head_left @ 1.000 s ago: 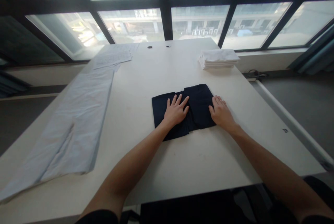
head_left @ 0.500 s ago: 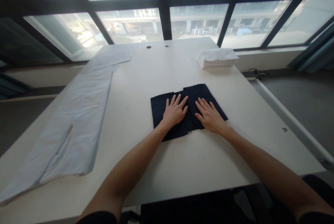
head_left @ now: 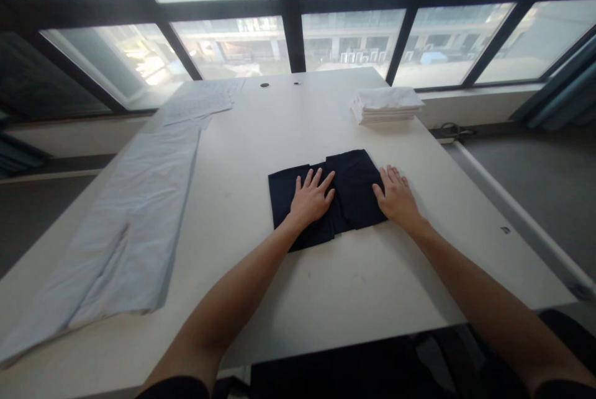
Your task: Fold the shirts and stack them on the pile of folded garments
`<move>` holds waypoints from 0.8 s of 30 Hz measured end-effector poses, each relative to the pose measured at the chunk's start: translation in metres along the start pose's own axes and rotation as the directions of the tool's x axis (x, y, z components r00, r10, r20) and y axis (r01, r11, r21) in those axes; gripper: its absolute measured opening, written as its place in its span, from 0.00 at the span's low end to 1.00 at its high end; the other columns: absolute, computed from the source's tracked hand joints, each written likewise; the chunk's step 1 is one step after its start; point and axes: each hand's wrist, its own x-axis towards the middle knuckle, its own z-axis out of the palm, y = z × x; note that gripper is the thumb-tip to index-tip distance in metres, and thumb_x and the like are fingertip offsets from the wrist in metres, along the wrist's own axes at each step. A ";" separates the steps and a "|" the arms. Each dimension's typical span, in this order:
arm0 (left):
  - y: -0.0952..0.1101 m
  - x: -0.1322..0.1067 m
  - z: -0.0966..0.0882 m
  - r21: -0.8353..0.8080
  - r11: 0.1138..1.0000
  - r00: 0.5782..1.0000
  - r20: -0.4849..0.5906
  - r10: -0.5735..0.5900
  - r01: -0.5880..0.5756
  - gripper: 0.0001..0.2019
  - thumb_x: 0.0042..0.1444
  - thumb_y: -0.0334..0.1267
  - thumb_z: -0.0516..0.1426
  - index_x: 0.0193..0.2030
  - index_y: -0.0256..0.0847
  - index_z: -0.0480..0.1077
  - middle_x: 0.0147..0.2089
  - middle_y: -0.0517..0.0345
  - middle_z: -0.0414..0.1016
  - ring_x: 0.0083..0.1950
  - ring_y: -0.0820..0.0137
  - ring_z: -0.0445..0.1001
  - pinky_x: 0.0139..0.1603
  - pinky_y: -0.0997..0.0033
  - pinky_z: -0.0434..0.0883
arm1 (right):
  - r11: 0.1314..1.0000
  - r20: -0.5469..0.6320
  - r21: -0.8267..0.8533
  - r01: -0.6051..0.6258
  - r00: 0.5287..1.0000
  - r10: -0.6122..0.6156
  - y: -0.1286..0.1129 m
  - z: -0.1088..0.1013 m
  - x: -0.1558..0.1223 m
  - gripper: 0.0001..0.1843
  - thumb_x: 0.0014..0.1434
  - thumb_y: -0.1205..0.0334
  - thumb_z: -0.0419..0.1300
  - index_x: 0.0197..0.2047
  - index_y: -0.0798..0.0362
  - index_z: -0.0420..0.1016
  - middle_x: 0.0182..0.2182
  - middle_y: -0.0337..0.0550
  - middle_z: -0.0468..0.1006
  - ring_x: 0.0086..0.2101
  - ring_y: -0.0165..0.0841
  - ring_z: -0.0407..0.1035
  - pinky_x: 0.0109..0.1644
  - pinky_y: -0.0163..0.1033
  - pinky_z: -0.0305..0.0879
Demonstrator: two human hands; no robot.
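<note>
A dark navy folded cloth (head_left: 354, 191) lies flat on the white table, with a seam or overlap running down its middle. On its left half, close to that overlap, my left hand (head_left: 313, 197) rests palm down with fingers spread. At the cloth's right edge is my right hand (head_left: 395, 197), fingers stretched out and lying flat, partly over the edge. Neither hand grips the fabric. What kind of garment the cloth is, I cannot tell.
Long white folded fabric (head_left: 135, 219) covers the left side of the table (head_left: 261, 300), with papers (head_left: 200, 101) beyond it. A stack of folded white cloth (head_left: 387, 105) stands at the back right. Windows rise behind the far edge.
My right hand has slid to the right, from the middle of the cloth's right half to its right edge. The left hand and the cloth have stayed in place.
</note>
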 end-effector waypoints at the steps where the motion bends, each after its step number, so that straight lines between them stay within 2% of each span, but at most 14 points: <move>1: 0.000 0.000 0.000 0.001 1.000 1.000 0.000 -0.001 0.001 0.30 0.73 0.54 0.42 0.79 0.58 0.47 0.81 0.56 0.48 0.81 0.54 0.44 0.77 0.38 0.47 | 0.999 -0.022 0.027 0.029 0.999 -0.028 -0.004 -0.002 0.000 0.35 0.73 0.52 0.44 0.74 0.66 0.58 0.73 0.64 0.58 0.73 0.51 0.50 0.74 0.61 0.50; 5: 0.000 0.000 0.001 0.011 1.000 1.000 -0.003 -0.005 0.005 0.30 0.73 0.54 0.43 0.79 0.58 0.47 0.81 0.58 0.48 0.81 0.54 0.43 0.77 0.38 0.47 | 0.980 -0.058 0.136 0.148 0.988 -0.142 -0.021 -0.003 -0.003 0.34 0.73 0.54 0.43 0.77 0.59 0.55 0.73 0.56 0.59 0.73 0.45 0.50 0.75 0.57 0.51; 8: 0.000 0.000 0.002 0.015 1.000 1.000 -0.014 -0.003 0.003 0.30 0.73 0.54 0.42 0.79 0.58 0.48 0.81 0.58 0.48 0.81 0.55 0.44 0.77 0.38 0.47 | 0.961 0.045 0.154 0.232 0.970 -0.241 -0.028 0.000 -0.006 0.33 0.73 0.53 0.45 0.77 0.55 0.54 0.75 0.54 0.56 0.74 0.44 0.48 0.75 0.60 0.49; 11: 0.000 0.000 0.003 0.016 1.000 1.000 -0.019 -0.002 0.003 0.30 0.73 0.54 0.42 0.79 0.58 0.47 0.81 0.57 0.48 0.81 0.55 0.45 0.77 0.38 0.47 | 0.935 0.175 0.116 0.336 0.919 -0.352 -0.031 0.001 -0.010 0.33 0.74 0.51 0.48 0.77 0.53 0.56 0.76 0.53 0.50 0.75 0.45 0.43 0.76 0.61 0.45; 13: 0.000 0.000 0.003 0.014 1.000 1.000 -0.021 0.001 0.000 0.30 0.73 0.54 0.42 0.79 0.58 0.48 0.81 0.56 0.48 0.81 0.54 0.45 0.77 0.37 0.47 | 0.913 0.210 0.110 0.392 0.889 -0.407 -0.034 -0.001 -0.014 0.33 0.73 0.50 0.50 0.77 0.52 0.56 0.77 0.52 0.48 0.75 0.46 0.39 0.76 0.62 0.43; 15: 0.000 0.000 0.003 0.014 1.000 1.000 -0.020 0.003 -0.003 0.30 0.73 0.54 0.43 0.79 0.57 0.48 0.81 0.55 0.49 0.81 0.54 0.45 0.77 0.37 0.48 | 0.884 0.221 0.149 0.443 0.856 -0.467 -0.038 -0.003 -0.019 0.33 0.73 0.51 0.52 0.77 0.50 0.56 0.76 0.49 0.49 0.75 0.46 0.39 0.76 0.63 0.43; 18: 0.001 -0.001 0.002 0.020 1.000 1.000 -0.009 -0.002 0.002 0.29 0.73 0.52 0.42 0.79 0.57 0.48 0.81 0.57 0.48 0.81 0.55 0.44 0.77 0.38 0.47 | 0.831 0.203 0.272 0.486 0.815 -0.543 -0.045 -0.008 -0.022 0.29 0.73 0.53 0.52 0.75 0.46 0.62 0.73 0.47 0.59 0.74 0.44 0.47 0.76 0.63 0.46; 19: 0.001 -0.001 0.001 0.024 1.000 1.000 -0.006 -0.006 0.006 0.29 0.74 0.51 0.42 0.79 0.57 0.47 0.81 0.57 0.48 0.81 0.55 0.44 0.77 0.39 0.47 | 0.816 0.182 0.324 0.480 0.814 -0.551 -0.046 -0.009 -0.022 0.28 0.73 0.54 0.52 0.74 0.45 0.64 0.71 0.47 0.64 0.72 0.43 0.52 0.76 0.62 0.49; 21: 0.001 -0.001 0.001 0.027 1.000 1.000 -0.003 -0.010 0.010 0.29 0.74 0.51 0.42 0.79 0.58 0.47 0.81 0.58 0.48 0.81 0.56 0.44 0.77 0.39 0.47 | 0.799 0.123 0.412 0.438 0.843 -0.524 -0.046 -0.010 -0.020 0.26 0.73 0.56 0.50 0.72 0.45 0.67 0.68 0.46 0.70 0.70 0.42 0.59 0.75 0.59 0.54; 24: 0.000 -0.001 0.002 0.022 1.000 1.000 -0.009 -0.005 0.005 0.29 0.74 0.52 0.42 0.79 0.58 0.47 0.81 0.58 0.48 0.81 0.55 0.44 0.77 0.38 0.47 | 0.829 0.041 0.427 0.362 0.908 -0.418 -0.040 -0.009 -0.014 0.27 0.74 0.57 0.47 0.73 0.46 0.66 0.68 0.46 0.70 0.70 0.41 0.59 0.74 0.58 0.56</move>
